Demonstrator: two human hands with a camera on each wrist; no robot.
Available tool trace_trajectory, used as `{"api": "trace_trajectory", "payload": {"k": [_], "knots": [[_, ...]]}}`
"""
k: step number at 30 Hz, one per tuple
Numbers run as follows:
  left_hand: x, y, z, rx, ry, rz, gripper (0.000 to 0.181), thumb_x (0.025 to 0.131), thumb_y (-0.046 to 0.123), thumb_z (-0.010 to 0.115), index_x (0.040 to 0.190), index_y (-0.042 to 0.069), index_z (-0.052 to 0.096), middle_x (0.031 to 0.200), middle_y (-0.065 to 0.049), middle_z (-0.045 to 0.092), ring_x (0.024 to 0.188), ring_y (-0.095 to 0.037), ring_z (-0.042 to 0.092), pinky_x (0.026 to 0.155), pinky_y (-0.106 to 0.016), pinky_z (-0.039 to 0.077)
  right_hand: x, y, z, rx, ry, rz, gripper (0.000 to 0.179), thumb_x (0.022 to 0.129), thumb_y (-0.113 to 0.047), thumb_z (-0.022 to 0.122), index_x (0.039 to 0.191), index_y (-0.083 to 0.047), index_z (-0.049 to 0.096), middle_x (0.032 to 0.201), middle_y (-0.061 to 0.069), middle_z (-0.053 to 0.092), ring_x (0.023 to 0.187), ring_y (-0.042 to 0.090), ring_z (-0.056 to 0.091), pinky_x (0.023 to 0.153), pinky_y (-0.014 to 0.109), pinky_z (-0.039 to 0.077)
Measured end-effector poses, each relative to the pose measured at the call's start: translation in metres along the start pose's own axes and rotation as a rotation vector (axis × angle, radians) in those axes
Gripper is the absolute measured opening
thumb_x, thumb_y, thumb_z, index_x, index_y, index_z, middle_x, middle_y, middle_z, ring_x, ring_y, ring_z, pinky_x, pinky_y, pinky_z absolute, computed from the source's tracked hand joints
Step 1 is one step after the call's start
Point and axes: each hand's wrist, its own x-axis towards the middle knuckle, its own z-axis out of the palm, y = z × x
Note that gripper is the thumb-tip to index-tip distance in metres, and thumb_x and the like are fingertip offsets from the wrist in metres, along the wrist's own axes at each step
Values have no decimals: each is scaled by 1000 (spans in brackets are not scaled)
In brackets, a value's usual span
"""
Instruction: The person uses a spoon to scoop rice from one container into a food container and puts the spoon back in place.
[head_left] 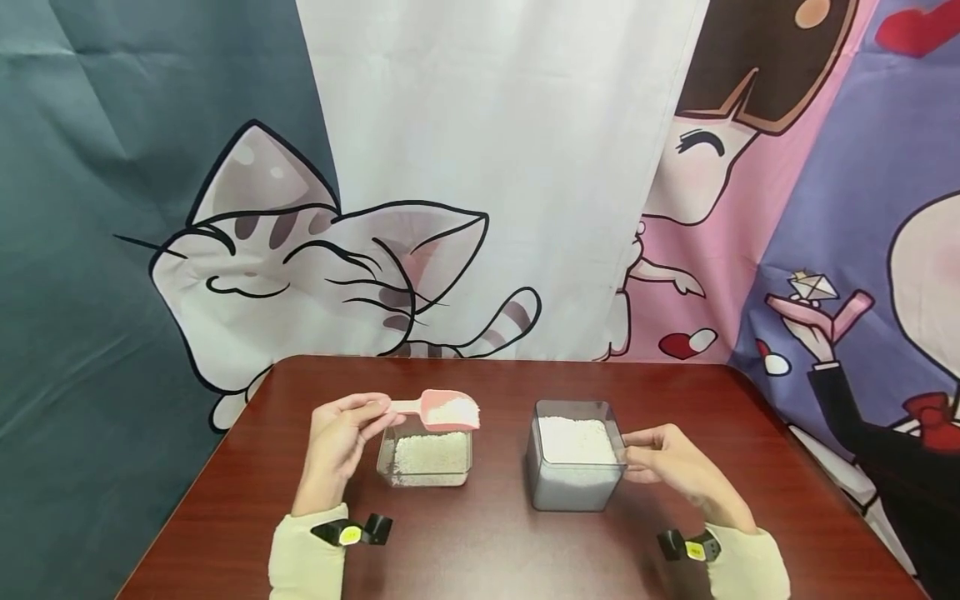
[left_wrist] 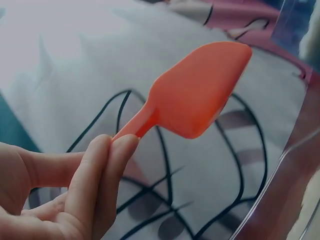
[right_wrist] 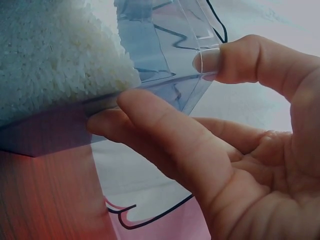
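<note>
In the head view, the left hand (head_left: 337, 437) pinches the handle of a pink scoop (head_left: 446, 410), thumb and fingertips together on its end; the bowl carries white grains and shows above the far rim of a low clear container (head_left: 431, 480). That container, with a layer of pale grains inside, stands on the reddish-brown worktop (head_left: 465, 554). Apart from it, to its right, stands a taller, grey-tinted clear container (head_left: 573, 490), filled close to the rim with white grains (head_left: 576, 440). The right hand (head_left: 678, 467) holds this one at its right side, thumb and fingers reaching the wall near the rim. Each wrist wears a black band over a pale sleeve, and a printed cloth (head_left: 487, 150) hangs behind. In the left wrist view, two fingertips lie side by side on the scoop's handle, clamped against the thumb, whose tip is hidden behind them; the scoop's underside looks orange there, and its contents are out of sight. In the right wrist view, thumb and fingers are spread apart with the taller container's corner between them: the thumb tip is at the rim, the fingertips against the wall; the grains look like rice.
</note>
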Motion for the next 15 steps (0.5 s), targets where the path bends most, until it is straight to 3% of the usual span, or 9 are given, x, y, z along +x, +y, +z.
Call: {"api": "trace_trajectory", "payload": {"k": [15], "knots": [[7,14,-45,32,44,-59,15,82,-10,60,83,2,69,86,-10,65,75,-32,68,78,-36,55,0,0,0,-1,-10,-10,44,88,-10,58,119,19,48,111,29,59,91,27,65,78,39,55]]}}
